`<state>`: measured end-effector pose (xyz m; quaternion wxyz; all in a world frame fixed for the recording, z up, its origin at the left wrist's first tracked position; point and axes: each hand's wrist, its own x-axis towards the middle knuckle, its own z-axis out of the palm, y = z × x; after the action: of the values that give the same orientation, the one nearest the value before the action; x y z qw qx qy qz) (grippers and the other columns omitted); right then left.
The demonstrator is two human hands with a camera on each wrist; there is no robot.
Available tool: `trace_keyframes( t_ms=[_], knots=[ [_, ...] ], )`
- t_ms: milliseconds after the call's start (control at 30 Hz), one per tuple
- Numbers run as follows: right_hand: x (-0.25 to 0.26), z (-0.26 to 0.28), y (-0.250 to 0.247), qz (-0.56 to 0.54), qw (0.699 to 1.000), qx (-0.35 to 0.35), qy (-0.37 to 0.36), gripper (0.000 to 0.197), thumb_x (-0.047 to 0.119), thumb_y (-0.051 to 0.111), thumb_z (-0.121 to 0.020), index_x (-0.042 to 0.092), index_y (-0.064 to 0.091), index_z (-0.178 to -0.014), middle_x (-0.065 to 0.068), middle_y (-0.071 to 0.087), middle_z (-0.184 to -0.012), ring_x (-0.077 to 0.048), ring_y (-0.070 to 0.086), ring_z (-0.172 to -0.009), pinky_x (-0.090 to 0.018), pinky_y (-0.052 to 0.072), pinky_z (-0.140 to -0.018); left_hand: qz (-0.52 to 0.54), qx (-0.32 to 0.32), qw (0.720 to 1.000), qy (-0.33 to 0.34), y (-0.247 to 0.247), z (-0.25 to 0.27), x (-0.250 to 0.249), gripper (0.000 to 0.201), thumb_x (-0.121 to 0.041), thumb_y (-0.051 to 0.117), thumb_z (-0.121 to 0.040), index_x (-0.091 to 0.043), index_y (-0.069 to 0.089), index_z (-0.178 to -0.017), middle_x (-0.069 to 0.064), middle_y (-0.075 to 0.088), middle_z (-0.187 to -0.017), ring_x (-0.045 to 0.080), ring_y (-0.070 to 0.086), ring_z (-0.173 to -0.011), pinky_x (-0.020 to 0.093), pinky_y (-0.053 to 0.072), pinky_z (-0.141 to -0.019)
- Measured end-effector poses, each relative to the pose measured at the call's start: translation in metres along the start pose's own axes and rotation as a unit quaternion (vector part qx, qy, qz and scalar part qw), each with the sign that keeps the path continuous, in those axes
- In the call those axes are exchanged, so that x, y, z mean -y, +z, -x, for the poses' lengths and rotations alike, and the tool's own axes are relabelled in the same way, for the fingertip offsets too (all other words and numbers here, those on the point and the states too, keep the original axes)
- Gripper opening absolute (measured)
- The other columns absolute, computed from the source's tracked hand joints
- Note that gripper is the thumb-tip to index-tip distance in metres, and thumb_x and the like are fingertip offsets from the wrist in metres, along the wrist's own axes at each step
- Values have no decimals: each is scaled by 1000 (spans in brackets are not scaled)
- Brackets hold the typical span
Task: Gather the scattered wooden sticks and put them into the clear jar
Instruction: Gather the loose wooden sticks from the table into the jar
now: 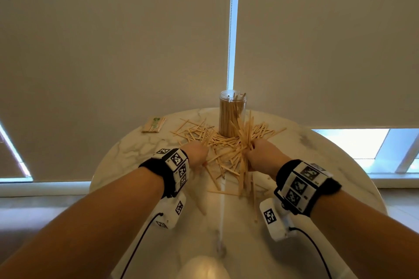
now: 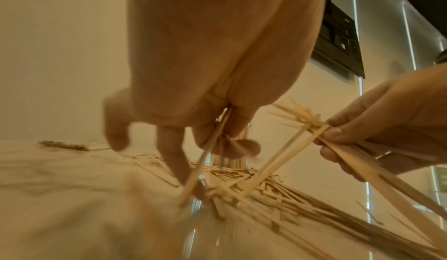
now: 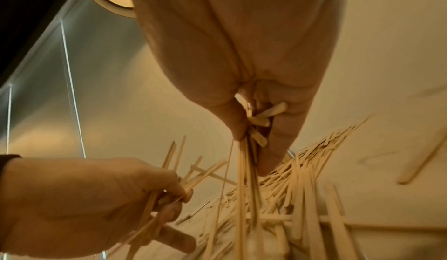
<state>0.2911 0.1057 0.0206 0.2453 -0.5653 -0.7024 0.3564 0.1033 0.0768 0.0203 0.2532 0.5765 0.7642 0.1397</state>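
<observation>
A clear jar (image 1: 232,113), mostly full of upright wooden sticks, stands at the far middle of the round marble table (image 1: 127,161). Loose wooden sticks (image 1: 223,142) lie scattered around its base and toward me. My left hand (image 1: 200,157) is at the pile's left edge, its fingers (image 2: 210,139) pinching a few thin sticks. My right hand (image 1: 254,147) is at the pile's right side and grips a thick, splayed bundle of sticks (image 3: 254,126). In the left wrist view the right hand (image 2: 338,141) holds that bundle tilted above the table.
A wrapped pack of sticks (image 1: 154,124) lies at the table's far left. A few single sticks (image 1: 252,190) lie nearer me between my wrists. Beige roller blinds hang behind the table. A pale rounded object (image 1: 204,267) sits at the near edge.
</observation>
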Motion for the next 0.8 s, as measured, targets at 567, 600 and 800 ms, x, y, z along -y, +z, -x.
trace_keyframes(
  t_ms=[567, 600, 800],
  knots=[
    [43, -2, 28, 20, 996, -25, -89, 20, 23, 50, -95, 10, 64, -100, -10, 68, -90, -26, 64, -80, -35, 52, -64, 256, -151, 948, 116, 12, 1, -30, 26, -24, 37, -94, -15, 58, -107, 5, 65, -95, 20, 60, -82, 37, 49, -73],
    [45, -2, 28, 24, 995, -31, -89, 19, 23, 49, -96, 10, 64, -101, -9, 67, -90, -25, 62, -79, -31, 47, -61, 271, -158, 941, 123, 14, 1, -30, 26, -25, 37, -96, -15, 58, -105, 5, 65, -95, 20, 60, -82, 37, 49, -73],
    [51, -6, 28, 54, 994, -29, -93, 19, 13, 48, -95, 8, 66, -101, -10, 69, -90, -26, 67, -80, -39, 59, -71, 375, -108, 912, 123, 20, 2, -31, 74, -77, 31, -87, -14, 58, -114, 7, 70, -99, 22, 69, -88, 41, 57, -79]
  ],
)
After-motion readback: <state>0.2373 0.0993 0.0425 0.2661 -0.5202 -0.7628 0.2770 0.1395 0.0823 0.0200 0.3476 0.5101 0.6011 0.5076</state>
